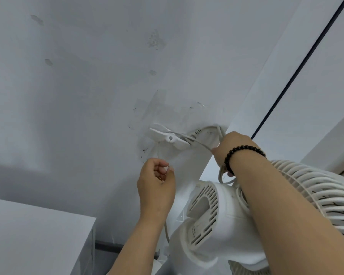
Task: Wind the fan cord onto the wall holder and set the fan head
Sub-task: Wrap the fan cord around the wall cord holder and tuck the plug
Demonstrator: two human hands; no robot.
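The white cord (199, 144) runs over the wall holder (168, 138). The left hand (156, 183) pinches it between curled fingertips just below the holder. The right hand (231, 149) grips cord loops beside the holder, above the fan head (216, 221).

1. A pale grey-white wall (87, 76) fills most of the view, marked with scuffs and patches of peeled paint.
2. A thin dark line (298, 70) runs diagonally at upper right.
3. A white cabinet (34, 235) stands at lower left.
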